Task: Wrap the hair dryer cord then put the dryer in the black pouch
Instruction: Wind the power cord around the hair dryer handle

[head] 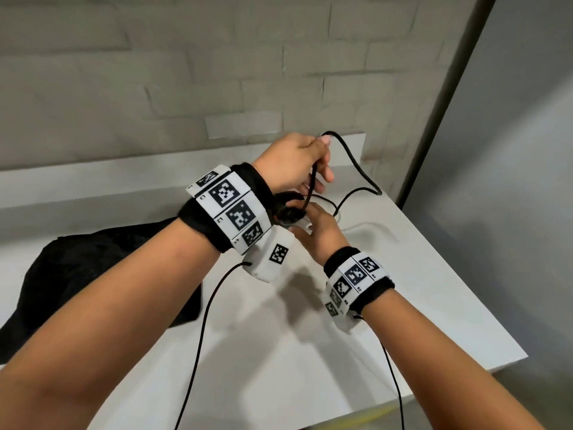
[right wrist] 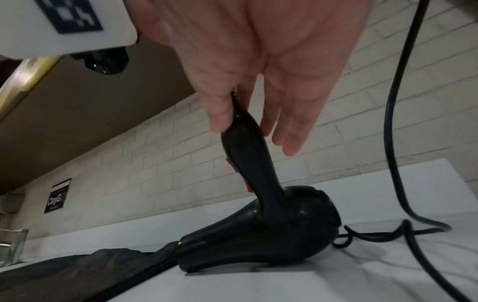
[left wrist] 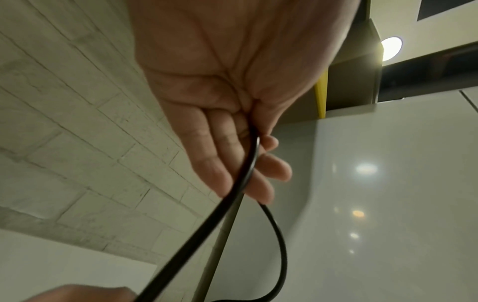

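The black hair dryer [right wrist: 271,235] lies on the white counter [head: 418,274] with its handle pointing up and its nozzle reaching onto the black pouch [right wrist: 77,271]. My right hand [right wrist: 243,126] pinches the top end of the handle between thumb and fingers. In the head view the dryer [head: 286,212] is mostly hidden under my left wrist. My left hand [head: 319,162] is raised above it and pinches the black cord [head: 362,172] between thumb and fingers [left wrist: 222,175]. The cord [left wrist: 227,200] loops down to the counter [right wrist: 390,122]. The pouch [head: 108,265] lies flat at the left.
A pale brick wall [head: 217,72] backs the counter. The counter's edge drops off on the right and front [head: 496,361]. A drinking glass [right wrist: 12,247] stands far left. Thin black wrist-camera cables [head: 198,352] hang over the counter's front.
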